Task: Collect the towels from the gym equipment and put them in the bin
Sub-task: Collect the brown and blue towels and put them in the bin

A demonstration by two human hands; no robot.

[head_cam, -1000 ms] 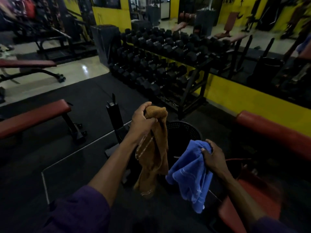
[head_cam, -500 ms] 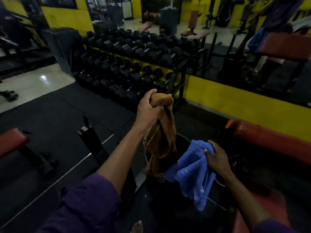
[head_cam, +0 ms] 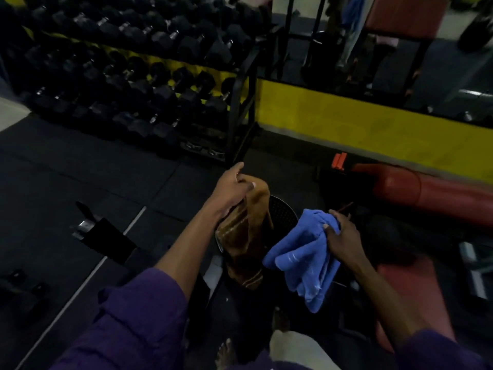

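two towels are held over the bin (head_cam: 282,209) near the centre of the frame, so the collecting part seems largely done for these two — the dropping is what is left.

the left hand (head_cam: 229,190) is closed around the top of the brown towel (head_cam: 245,241), which hangs down in front of the bin's near rim; its lower end is draped over or just outside the rim, and which of the two cannot be told in the dim light. the right hand (head_cam: 344,233) is clenched on a bunched corner of the blue towel (head_cam: 306,257), held right of centre, with its folds hanging toward the lower middle of the frame. the blue towel appears to be beside or just above the bin's right edge rather than inside it.

only a dark perforated arc of the bin is seen between the two towels; its inside is hidden, so it cannot be said whether other towels have already been put there.

neither towel has been released yet. judged from this, both are to be let go into the bin, the brown one likely first since it is more nearly over the opening.

something blue is draped near a red padded bench (head_cam: 405,14) at the upper right — possibly another towel, too blurred to confirm. the dumbbell rack (head_cam: 128,70) at the upper left shows no towel.
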